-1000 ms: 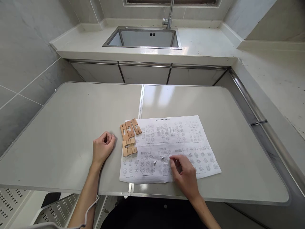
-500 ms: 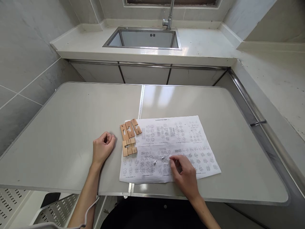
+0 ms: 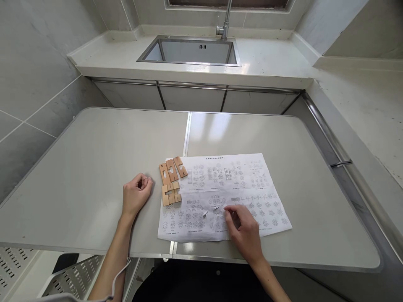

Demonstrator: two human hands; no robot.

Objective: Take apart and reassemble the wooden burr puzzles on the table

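My left hand rests on the table in a loose fist, just left of the wooden pieces, and nothing shows in it. My right hand lies over the lower part of a printed paper sheet. Its index finger reaches left, a gap parts it from the thumb, and I see nothing held. Close to those fingertips are two small whitish bits, too tiny to name. Three flat notched wooden pieces lie at the sheet's upper left corner. Below them sits a group of paler interlocked wooden pieces.
The folding table has a metal seam down its middle. Behind it stand a counter with a steel sink and a faucet. A white cable crosses my left forearm. Perforated white racks stand at lower left.
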